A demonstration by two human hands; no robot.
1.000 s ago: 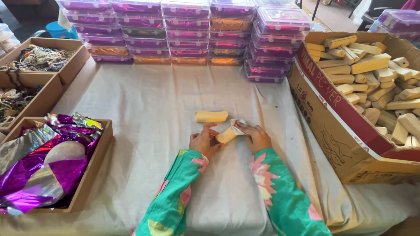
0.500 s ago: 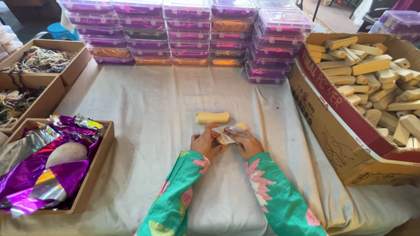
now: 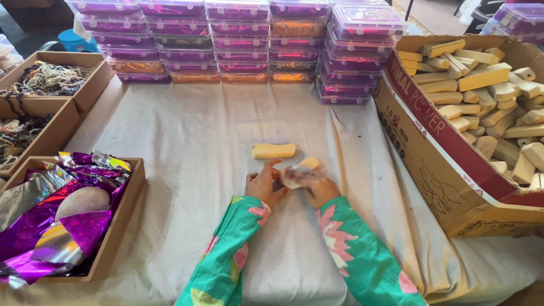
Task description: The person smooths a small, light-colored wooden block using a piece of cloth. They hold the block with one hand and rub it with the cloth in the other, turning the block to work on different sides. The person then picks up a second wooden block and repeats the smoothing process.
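Observation:
My left hand (image 3: 263, 185) and my right hand (image 3: 316, 187) meet over the white cloth, both gripping a pale yellow bar (image 3: 303, 170) that is partly covered by clear wrap and blurred by motion. A second pale yellow bar (image 3: 273, 151) lies bare on the cloth just beyond my hands, apart from them. Both arms wear green sleeves with pink flowers.
A big cardboard box (image 3: 447, 153) full of yellow bars stands at the right. Stacks of clear purple-lidded boxes (image 3: 238, 39) line the far edge. At the left, a cardboard tray of purple foil (image 3: 62, 209) and two trays of beaded strings (image 3: 48, 79).
My hands have shifted slightly toward me and turned the bar, working the clear wrap around it. The loose bar on the cloth has not moved.

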